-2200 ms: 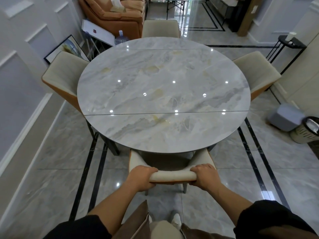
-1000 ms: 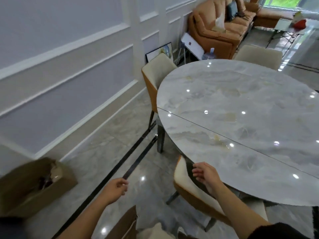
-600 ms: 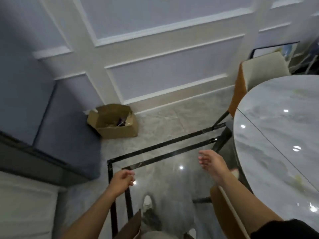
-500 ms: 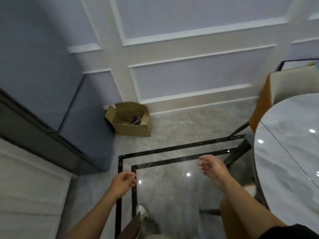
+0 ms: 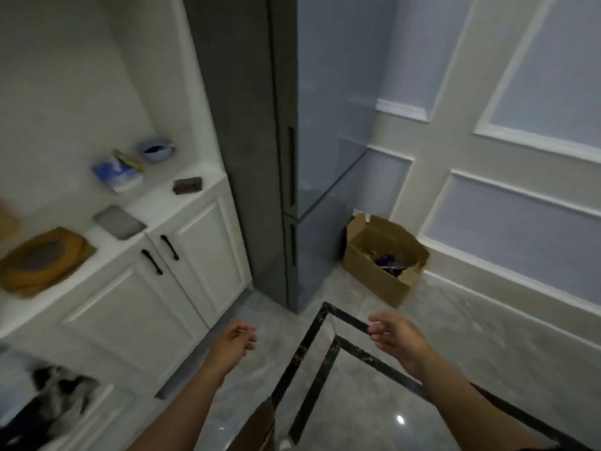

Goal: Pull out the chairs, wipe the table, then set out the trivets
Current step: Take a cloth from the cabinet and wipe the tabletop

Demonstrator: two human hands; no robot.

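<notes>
two empty hands, left hand (image 5: 235,340) and right hand (image 5: 395,335), both held out front with fingers loose and apart, gripping nothing. table and chairs aren't in view at all; the only trivet-looking stuff sits on the white counter (image 5: 156,206): a brown wooden slab (image 5: 42,260) and a flat grey pad (image 5: 118,222), but it's blurry so i can't swear to either. risks imo: grabbing trivets before any wiping happens, snatching the wrong item, or a foot clipping the cardboard box (image 5: 383,258) beside the fridge (image 5: 247,157).

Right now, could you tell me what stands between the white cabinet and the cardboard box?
A tall grey fridge stands between them, as the head view shows.
</notes>
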